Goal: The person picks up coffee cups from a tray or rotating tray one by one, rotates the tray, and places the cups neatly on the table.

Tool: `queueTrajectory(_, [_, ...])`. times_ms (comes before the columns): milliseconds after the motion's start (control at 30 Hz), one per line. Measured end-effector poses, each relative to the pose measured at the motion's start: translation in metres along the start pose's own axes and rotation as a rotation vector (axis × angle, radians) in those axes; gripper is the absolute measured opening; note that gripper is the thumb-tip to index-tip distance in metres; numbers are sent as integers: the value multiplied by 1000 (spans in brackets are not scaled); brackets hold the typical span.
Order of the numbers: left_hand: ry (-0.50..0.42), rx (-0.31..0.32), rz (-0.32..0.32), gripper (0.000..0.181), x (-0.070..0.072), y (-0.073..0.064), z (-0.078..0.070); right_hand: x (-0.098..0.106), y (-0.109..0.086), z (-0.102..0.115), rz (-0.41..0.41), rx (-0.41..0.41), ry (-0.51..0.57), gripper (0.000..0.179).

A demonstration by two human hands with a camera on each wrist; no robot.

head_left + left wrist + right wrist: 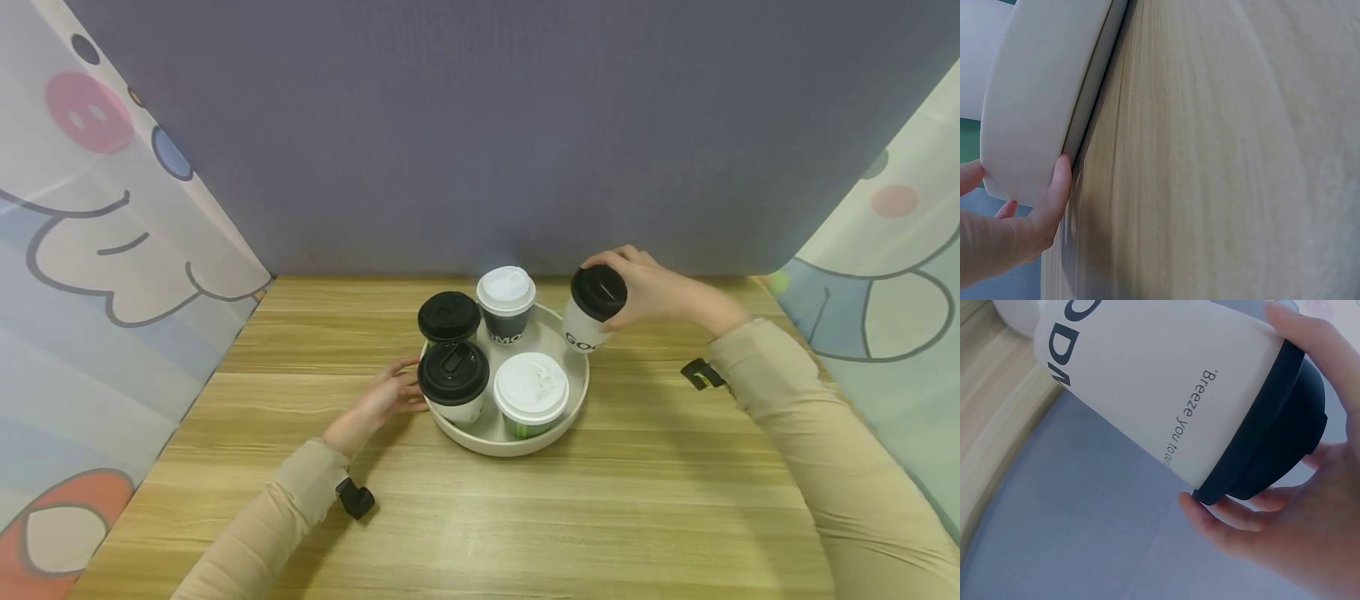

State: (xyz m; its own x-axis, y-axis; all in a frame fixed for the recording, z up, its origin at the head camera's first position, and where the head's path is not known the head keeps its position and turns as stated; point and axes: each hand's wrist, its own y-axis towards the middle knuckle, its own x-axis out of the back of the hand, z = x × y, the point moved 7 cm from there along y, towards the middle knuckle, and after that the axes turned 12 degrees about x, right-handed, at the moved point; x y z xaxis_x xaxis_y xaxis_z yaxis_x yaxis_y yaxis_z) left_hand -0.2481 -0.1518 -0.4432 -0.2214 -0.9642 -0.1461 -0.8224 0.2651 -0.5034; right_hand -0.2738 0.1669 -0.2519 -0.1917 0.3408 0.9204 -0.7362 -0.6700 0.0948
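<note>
My right hand (637, 287) grips a white paper cup (581, 327) by its black lid (1272, 431), thumb and fingers on opposite sides. The cup leans at the right rim of a round off-white tray (502, 448); whether its base touches the tray I cannot tell. My left hand (390, 390) holds the tray's left side, and the left wrist view has its fingers (1057, 187) pinching the wall from rim to underside. On the tray stand two black-lidded cups, one behind (448, 317) and one in front (453, 375), and two white-lidded cups, one behind (506, 304) and one in front (531, 392).
The tray sits on a wood-grain table (480, 533). A grey-blue panel (510, 142) rises along the back edge, close behind the cups. Curtains printed with cartoon figures hang at the left (112, 208) and right (892, 242).
</note>
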Motion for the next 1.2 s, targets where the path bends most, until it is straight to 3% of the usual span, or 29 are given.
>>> queueTrajectory(233, [7, 1, 10, 50, 0, 0, 0, 8, -8, -20, 0, -78, 7, 80])
queueTrajectory(700, [14, 4, 7, 52, -1, -4, -1, 19, -25, -57, -31, -154, -2, 80])
queueTrajectory(867, [17, -47, 30, 59, 1, -5, -1, 21, -30, -72, -25, -191, -16, 79])
queueTrajectory(1000, [3, -99, 84, 68, 0, -6, -2, 22, -35, -85, -8, -227, -26, 81])
queueTrajectory(1200, [14, -30, 13, 55, 2, 0, 3, 21, -44, -106, 15, -275, -24, 86])
